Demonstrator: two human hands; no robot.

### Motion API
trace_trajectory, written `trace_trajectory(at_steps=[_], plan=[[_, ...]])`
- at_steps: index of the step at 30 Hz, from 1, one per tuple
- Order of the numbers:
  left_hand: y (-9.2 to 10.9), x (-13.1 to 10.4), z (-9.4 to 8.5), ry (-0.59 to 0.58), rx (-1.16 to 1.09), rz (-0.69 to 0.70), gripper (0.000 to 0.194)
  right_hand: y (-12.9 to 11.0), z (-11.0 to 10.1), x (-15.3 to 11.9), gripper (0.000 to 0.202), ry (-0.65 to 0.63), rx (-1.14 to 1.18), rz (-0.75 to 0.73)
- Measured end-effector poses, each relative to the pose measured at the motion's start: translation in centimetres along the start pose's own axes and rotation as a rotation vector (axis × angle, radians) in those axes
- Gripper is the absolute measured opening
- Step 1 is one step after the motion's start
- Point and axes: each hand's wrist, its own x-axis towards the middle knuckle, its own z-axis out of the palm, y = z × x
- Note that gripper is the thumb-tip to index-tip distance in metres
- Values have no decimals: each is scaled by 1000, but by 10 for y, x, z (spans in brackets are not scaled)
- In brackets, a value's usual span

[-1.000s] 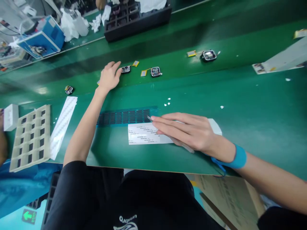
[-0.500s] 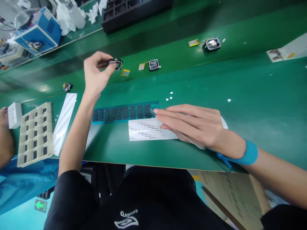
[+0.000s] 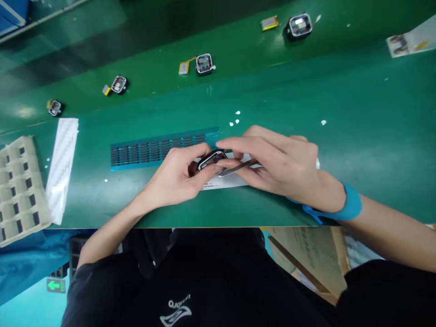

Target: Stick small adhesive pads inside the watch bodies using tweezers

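Observation:
My left hand [image 3: 177,175] is closed around a small open watch case [image 3: 211,159], tilted, with its inner parts showing. Across from it, my right hand [image 3: 282,159] grips metal tweezers [image 3: 238,168], their tip pointing left at the case's lower edge. The right forefinger and thumb are at the case's right side; whether they pinch something small there is hidden. Beneath both hands lies a white printed sheet [image 3: 225,182], partly covered. Just behind the left hand is a blue strip [image 3: 136,153] carrying rows of thin dark pieces.
Farther back stand open watch cases [image 3: 204,64], [image 3: 119,85], [image 3: 54,108] with yellow-edged batteries [image 3: 184,68] beside them; another case [image 3: 299,26] is at back right. At left are a white strip [image 3: 63,168] and a moulded tray [image 3: 23,190]. White scraps [image 3: 237,121] dot the bench.
My left hand has brought the watch case down and toward me, to meet my right hand over the white sheet. The right hand has left the blue strip's edge. The view has shifted.

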Motion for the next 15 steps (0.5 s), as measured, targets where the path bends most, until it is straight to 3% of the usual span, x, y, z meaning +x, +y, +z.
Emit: trace_trajectory(at_steps=[6, 11, 15], plan=[[-5, -4, 2, 109, 21, 97, 3, -1, 5, -2, 1, 32, -12, 11], [-5, -4, 0, 118, -43, 84, 7, -2, 6, -6, 16, 50, 24, 30], [-7, -6, 2, 139, 83, 93, 8, -4, 1, -6, 23, -60, 6, 30]])
